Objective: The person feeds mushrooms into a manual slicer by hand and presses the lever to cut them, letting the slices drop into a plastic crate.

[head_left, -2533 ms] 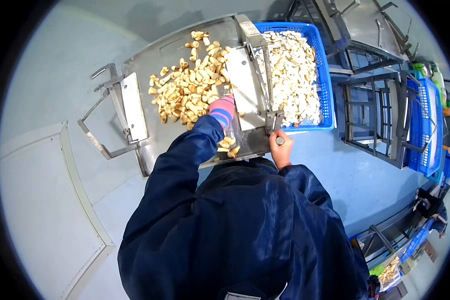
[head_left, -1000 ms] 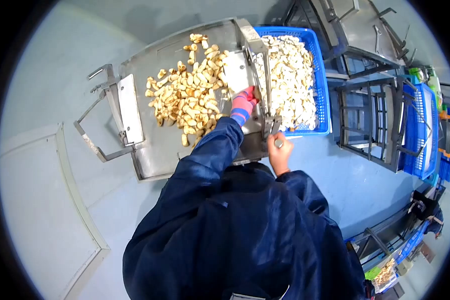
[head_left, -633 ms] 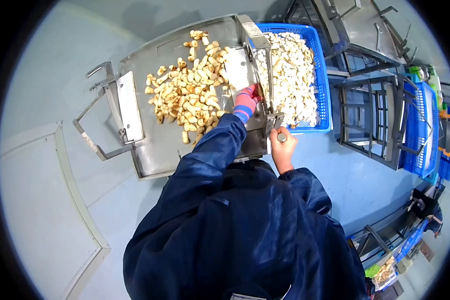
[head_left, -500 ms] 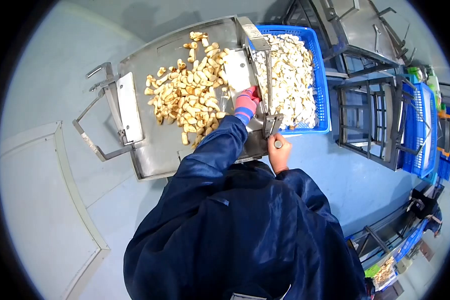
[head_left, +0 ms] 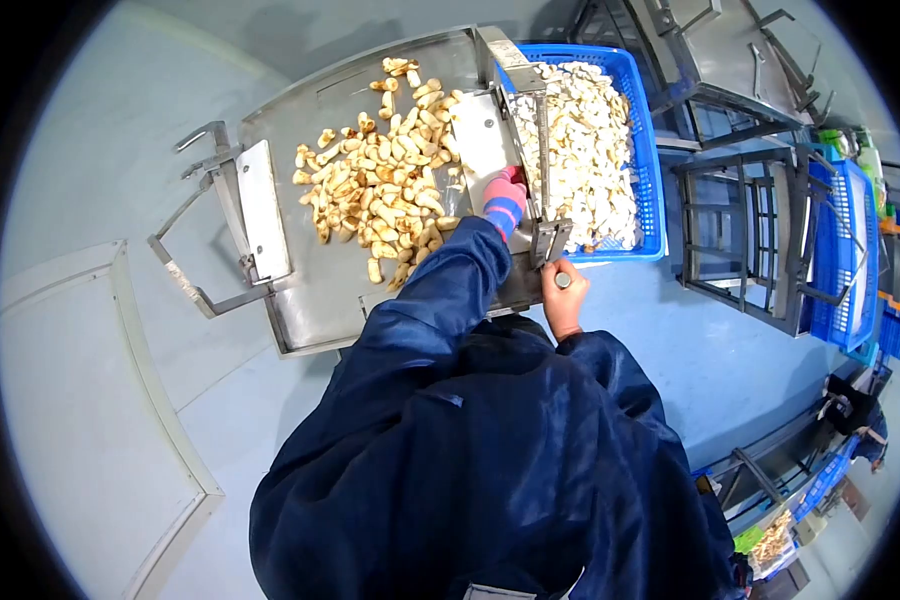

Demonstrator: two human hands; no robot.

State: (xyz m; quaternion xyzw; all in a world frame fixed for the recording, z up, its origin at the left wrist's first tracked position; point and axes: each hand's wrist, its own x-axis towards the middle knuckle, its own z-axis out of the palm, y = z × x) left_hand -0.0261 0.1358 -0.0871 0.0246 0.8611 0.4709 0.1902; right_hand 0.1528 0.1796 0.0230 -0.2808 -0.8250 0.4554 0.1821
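My left hand [head_left: 504, 190], in a pink and blue striped glove, is at the white board [head_left: 480, 135] beside the long metal blade arm [head_left: 543, 150] of a cutter. Its fingers are curled together toward the blade, and what they hold is hidden. My bare right hand [head_left: 565, 300] is wrapped round the cutter handle [head_left: 563, 281] at the near end of the arm. Whole mushrooms [head_left: 380, 185], pale with brown ends, lie heaped on the steel tray [head_left: 300, 325] left of the board. Pale slices [head_left: 585, 150] fill the blue basket [head_left: 650, 190] just right of the blade.
A second, raised metal arm with a white plate [head_left: 260, 215] stands at the tray's left end. Metal frames [head_left: 740, 230] and a blue crate [head_left: 842, 260] stand to the right. Another person [head_left: 855, 415] is at the far lower right, near a table with more mushrooms [head_left: 772, 540].
The view has shifted slightly. My left hand has moved a little away from me along the blade. My right hand stays on the handle, and the blade arm looks nearly the same.
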